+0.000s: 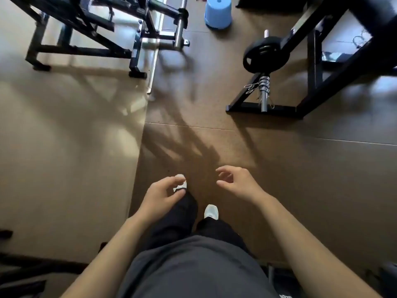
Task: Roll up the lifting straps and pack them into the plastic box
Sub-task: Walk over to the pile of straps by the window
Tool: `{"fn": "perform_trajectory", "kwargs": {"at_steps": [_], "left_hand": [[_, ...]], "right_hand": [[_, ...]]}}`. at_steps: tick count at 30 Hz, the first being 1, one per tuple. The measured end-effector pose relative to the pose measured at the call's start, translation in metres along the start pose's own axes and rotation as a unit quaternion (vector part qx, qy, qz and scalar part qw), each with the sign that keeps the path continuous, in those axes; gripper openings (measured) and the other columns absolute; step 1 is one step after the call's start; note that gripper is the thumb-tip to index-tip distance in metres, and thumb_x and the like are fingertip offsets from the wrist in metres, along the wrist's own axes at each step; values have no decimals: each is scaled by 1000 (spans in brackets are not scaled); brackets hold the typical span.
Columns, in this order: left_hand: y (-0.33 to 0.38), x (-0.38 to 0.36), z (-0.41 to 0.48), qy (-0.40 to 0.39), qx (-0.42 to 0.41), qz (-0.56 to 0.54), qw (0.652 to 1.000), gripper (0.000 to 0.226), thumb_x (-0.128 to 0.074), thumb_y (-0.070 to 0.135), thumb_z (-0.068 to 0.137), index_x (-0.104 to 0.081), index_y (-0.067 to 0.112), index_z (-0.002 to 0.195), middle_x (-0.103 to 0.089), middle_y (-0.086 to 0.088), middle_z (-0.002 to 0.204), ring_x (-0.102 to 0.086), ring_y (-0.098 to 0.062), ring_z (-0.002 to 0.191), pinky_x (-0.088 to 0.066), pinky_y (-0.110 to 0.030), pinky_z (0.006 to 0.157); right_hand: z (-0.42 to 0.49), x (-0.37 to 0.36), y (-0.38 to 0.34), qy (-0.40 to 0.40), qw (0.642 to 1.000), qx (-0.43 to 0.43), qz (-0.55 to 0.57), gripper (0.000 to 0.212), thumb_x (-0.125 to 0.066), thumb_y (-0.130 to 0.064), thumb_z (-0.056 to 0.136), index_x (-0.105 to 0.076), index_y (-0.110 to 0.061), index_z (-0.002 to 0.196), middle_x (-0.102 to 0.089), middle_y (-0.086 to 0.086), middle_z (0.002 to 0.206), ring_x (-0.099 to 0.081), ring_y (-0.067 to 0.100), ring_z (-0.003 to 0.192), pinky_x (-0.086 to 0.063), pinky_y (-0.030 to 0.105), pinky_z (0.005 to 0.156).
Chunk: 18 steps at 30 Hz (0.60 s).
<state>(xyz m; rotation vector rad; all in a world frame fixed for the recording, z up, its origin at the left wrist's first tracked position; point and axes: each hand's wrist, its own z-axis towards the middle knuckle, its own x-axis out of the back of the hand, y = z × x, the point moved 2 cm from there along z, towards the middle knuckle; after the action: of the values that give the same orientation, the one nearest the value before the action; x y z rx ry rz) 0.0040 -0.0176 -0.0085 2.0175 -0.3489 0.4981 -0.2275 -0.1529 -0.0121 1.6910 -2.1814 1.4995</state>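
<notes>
Twice over curling fingers (224, 169) loosely round nothing, holding left hand (160, 195) and right hand (238, 183) empty above the white shoes (211, 211) and floor (279, 168). Seeing neither lifting straps nor plastic box anywhere in view, so seemingly walking to fetch them, between rack (86, 29) and weight plate (264, 54). Needing next to be locating a strap and pinching one end for rolling.
</notes>
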Motion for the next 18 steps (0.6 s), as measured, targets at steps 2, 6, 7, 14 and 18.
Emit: {"fn": "perform_trajectory", "kwargs": {"at_steps": [2, 6, 7, 14, 18], "left_hand": [[3, 14, 22, 7, 20, -38, 999, 29, -76, 17, 91, -74, 27, 118, -74, 17, 110, -69, 0, 102, -55, -30, 96], [6, 48, 78, -2, 17, -42, 999, 26, -75, 20, 93, -74, 32, 116, -75, 18, 106, -69, -1, 100, -57, -35, 94], [6, 57, 93, -8, 13, -38, 999, 26, -74, 22, 93, -74, 32, 116, -75, 19, 106, -68, 0, 101, -57, -36, 94], [27, 117, 204, -63, -42, -9, 997, 28, -76, 23, 91, -73, 32, 117, -74, 19, 106, -70, -4, 100, -57, -43, 93], [52, 147, 265, -81, -67, 22, 994, 39, -70, 45, 85, -72, 30, 120, -74, 18, 108, -69, -4, 101, -57, -42, 94]], "right_hand": [[20, 11, -11, 4, 1000, -6, 10, 35, -73, -31, 91, -68, -27, 125, -71, -7, 106, -65, 13, 95, -54, 37, 92], [65, 40, -45, 14, 1000, -13, -2, 37, -72, -30, 93, -66, -25, 129, -70, -5, 111, -65, 14, 99, -56, 39, 93], [76, 47, -53, 19, 1000, -14, -2, 38, -72, -30, 93, -65, -25, 130, -69, -4, 112, -65, 14, 100, -57, 39, 93], [145, 89, -104, 51, 998, -44, 6, 39, -72, -26, 94, -65, -22, 132, -68, -2, 112, -65, 11, 97, -58, 33, 89], [182, 114, -122, 54, 997, -53, 21, 37, -72, -24, 93, -66, -22, 129, -69, -1, 110, -66, 12, 96, -56, 33, 90]]}}
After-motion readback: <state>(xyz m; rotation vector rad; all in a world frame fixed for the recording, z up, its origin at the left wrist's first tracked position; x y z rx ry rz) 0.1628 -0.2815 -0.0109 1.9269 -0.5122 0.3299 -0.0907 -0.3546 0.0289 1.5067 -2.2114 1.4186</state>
